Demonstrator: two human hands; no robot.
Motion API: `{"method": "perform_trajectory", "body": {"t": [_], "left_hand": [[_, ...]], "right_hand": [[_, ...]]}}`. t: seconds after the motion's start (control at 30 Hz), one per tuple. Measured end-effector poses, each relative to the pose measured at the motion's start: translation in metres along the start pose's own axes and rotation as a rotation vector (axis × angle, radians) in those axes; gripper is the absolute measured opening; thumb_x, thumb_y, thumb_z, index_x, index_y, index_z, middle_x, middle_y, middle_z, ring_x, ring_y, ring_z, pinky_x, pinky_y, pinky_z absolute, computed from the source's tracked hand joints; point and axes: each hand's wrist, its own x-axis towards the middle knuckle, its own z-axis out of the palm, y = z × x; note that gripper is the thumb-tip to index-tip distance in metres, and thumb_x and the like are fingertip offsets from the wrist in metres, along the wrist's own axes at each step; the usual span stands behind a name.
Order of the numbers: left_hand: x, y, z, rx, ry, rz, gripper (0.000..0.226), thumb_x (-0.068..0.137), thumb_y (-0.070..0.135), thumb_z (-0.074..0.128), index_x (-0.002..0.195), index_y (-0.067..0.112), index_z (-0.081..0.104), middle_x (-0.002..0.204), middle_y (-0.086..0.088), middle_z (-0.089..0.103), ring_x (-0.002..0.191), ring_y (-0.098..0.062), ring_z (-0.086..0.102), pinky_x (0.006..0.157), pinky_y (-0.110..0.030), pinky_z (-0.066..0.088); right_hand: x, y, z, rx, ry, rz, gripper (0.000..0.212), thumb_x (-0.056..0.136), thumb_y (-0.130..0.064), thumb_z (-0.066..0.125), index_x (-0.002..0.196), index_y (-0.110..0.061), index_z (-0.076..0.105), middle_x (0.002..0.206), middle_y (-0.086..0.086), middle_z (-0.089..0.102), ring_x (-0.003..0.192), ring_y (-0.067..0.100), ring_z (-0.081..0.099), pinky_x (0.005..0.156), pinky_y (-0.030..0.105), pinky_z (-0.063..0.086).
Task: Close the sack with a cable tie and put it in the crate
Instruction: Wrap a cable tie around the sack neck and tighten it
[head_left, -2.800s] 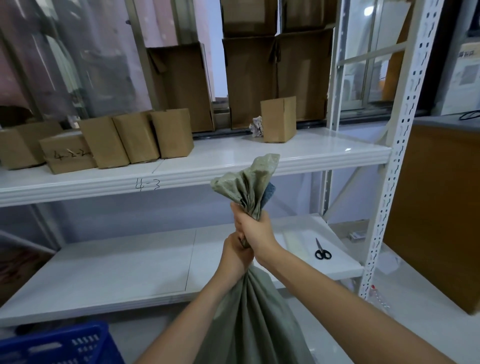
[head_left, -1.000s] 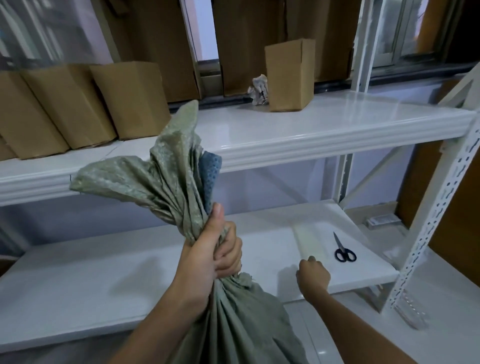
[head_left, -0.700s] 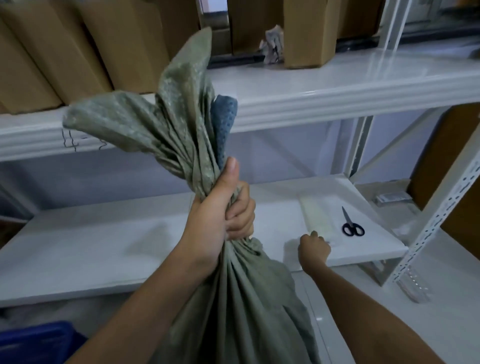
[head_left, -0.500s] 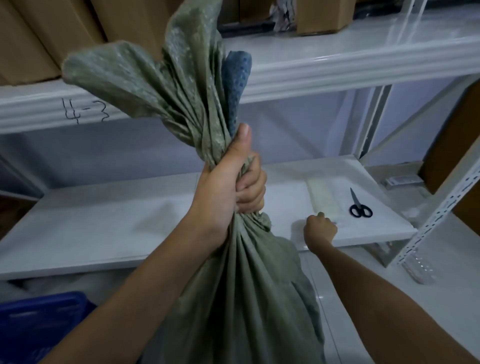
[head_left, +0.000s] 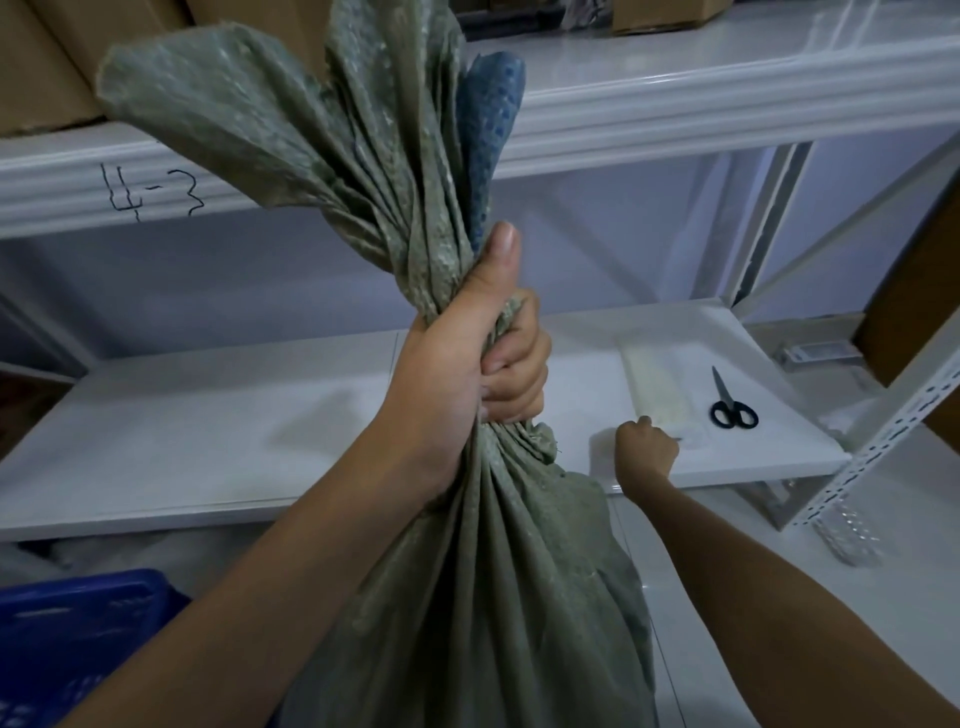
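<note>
**Only one hand keeps the sack closed**

Now our left hand (head_left: 467, 364) is closed tight around the twisted neck of the sack (head_left: 467, 571), which hangs in front of the lower shelf (head_left: 208, 441). Our right hand (head_left: 647, 457) is curled at the near end of the pale bundle of cable ties (head_left: 657, 384); we cannot tell if it holds one. If we lean further, the neck may untwist or slip. The scissors (head_left: 730, 402) lie just beside the bundle. The blue crate (head_left: 67, 639) waits low on the left.

Handwritten "4-3" in dark marker on the front edge of the upper shelf (head_left: 62, 182). Tilted somewhat. Nothing else legible.
</note>
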Motion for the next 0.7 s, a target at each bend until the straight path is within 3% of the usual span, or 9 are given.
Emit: {"method": "perform_trajectory", "body": {"t": [0.13, 0.3, 0.4, 0.53, 0.6, 0.7], "left_hand": [[-0.001, 0.002, 0.000, 0.005, 0.024, -0.005, 0.057, 0.091, 0.047, 0.033, 0.047, 0.012, 0.023, 0.034, 0.001, 0.020, 0.029, -0.011, 0.013, 0.040, -0.027, 0.010], [-0.008, 0.004, 0.001, 0.027, 0.063, -0.025, 0.055, 0.089, 0.047, 0.037, 0.048, 0.013, 0.025, 0.035, 0.000, 0.021, 0.029, -0.012, 0.016, 0.045, -0.034, 0.011], [-0.014, 0.007, 0.003, 0.059, 0.089, -0.028, 0.053, 0.089, 0.047, 0.041, 0.051, 0.013, 0.025, 0.035, 0.000, 0.022, 0.030, -0.013, 0.017, 0.047, -0.035, 0.012], [-0.027, 0.014, 0.009, 0.053, 0.145, -0.034, 0.054, 0.090, 0.046, 0.049, 0.053, 0.014, 0.026, 0.038, 0.000, 0.022, 0.031, -0.012, 0.019, 0.047, -0.033, 0.012], [-0.034, 0.017, 0.013, 0.044, 0.165, -0.028, 0.052, 0.091, 0.043, 0.049, 0.054, 0.014, 0.026, 0.039, 0.001, 0.021, 0.032, -0.012, 0.019, 0.047, -0.033, 0.011], [-0.047, 0.023, 0.021, 0.020, 0.159, -0.004, 0.052, 0.093, 0.041, 0.047, 0.053, 0.014, 0.028, 0.038, 0.002, 0.023, 0.032, -0.012, 0.019, 0.046, -0.034, 0.011]], "right_hand": [[-0.004, 0.007, -0.006, 0.166, -0.018, 0.017, 0.024, 0.089, -0.002, 0.050, 0.111, -0.004, 0.060, 0.115, 0.013, 0.060, 0.101, 0.028, 0.063, 0.075, 0.031, 0.048], [-0.018, 0.023, -0.043, 0.383, 0.007, -0.125, 0.020, 0.093, -0.014, 0.045, 0.099, -0.002, 0.059, 0.096, 0.018, 0.068, 0.079, 0.032, 0.060, 0.065, 0.032, 0.048], [-0.038, 0.037, -0.088, 0.558, 0.034, -0.245, 0.020, 0.094, -0.015, 0.048, 0.095, -0.002, 0.063, 0.084, 0.013, 0.067, 0.075, 0.029, 0.059, 0.061, 0.030, 0.043], [-0.085, 0.052, -0.162, 0.776, 0.071, -0.348, 0.016, 0.093, -0.014, 0.052, 0.086, -0.006, 0.064, 0.067, -0.004, 0.057, 0.063, 0.015, 0.051, 0.067, 0.035, 0.049], [-0.112, 0.058, -0.194, 0.840, 0.093, -0.374, 0.018, 0.092, -0.014, 0.053, 0.085, -0.003, 0.065, 0.066, -0.002, 0.057, 0.059, 0.013, 0.052, 0.064, 0.036, 0.052], [-0.163, 0.071, -0.231, 1.007, 0.106, -0.395, 0.016, 0.092, -0.011, 0.055, 0.087, 0.000, 0.066, 0.068, 0.003, 0.058, 0.059, 0.016, 0.054, 0.042, 0.013, 0.042]]}}
